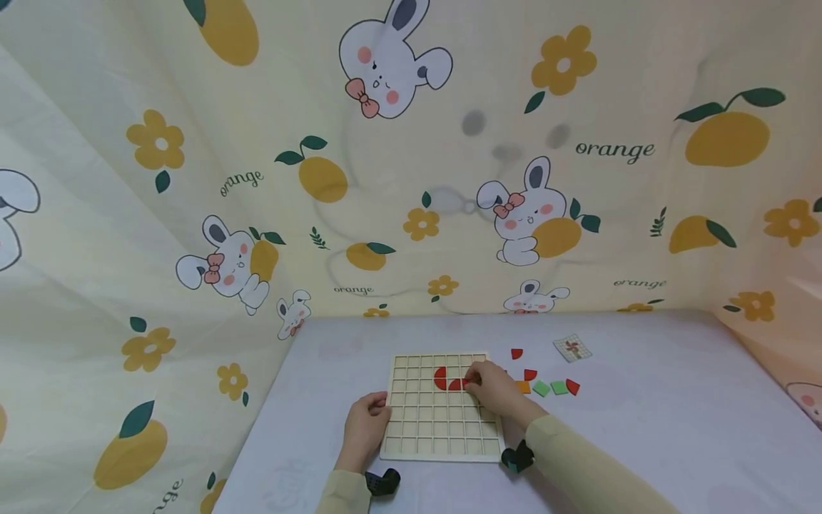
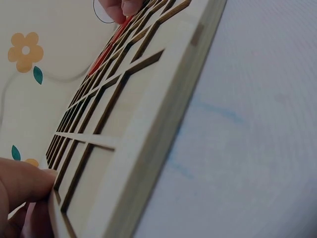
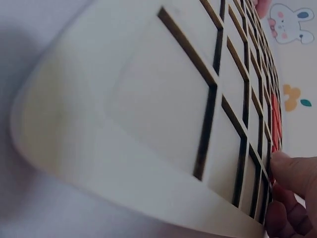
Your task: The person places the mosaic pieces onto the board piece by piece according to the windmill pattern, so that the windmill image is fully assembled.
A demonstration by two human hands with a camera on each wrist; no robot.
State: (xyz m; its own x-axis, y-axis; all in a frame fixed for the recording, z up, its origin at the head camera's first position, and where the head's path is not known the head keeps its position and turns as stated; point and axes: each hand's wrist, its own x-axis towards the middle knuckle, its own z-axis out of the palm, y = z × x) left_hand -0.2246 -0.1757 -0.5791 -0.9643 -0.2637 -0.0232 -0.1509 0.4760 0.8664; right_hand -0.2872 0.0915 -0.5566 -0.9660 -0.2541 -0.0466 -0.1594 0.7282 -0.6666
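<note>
A pale wooden grid board [image 1: 427, 428] lies on the table, its squares divided by raised strips. My left hand [image 1: 364, 428] holds its left edge; in the left wrist view the thumb [image 2: 29, 182] rests at the rim with fingers beside it. Over the board's upper right part, my right hand [image 1: 491, 385] pinches a small red piece [image 1: 467, 383], mostly covered by the fingertips. Left of it, red quarter-circle pieces [image 1: 440, 378] sit in the grid squares, with another red piece [image 1: 455, 385] close to the right fingertips. The right thumb [image 3: 292, 171] shows near the red pieces in the right wrist view.
Right of the board lie loose red pieces [image 1: 530, 374], an orange square [image 1: 523, 387] and green squares [image 1: 541, 388]. A patterned card [image 1: 572, 348] lies farther back. A printed curtain [image 1: 411, 264] surrounds the white table [image 1: 642, 414]. Black wrist devices [image 1: 383, 483] sit at both wrists.
</note>
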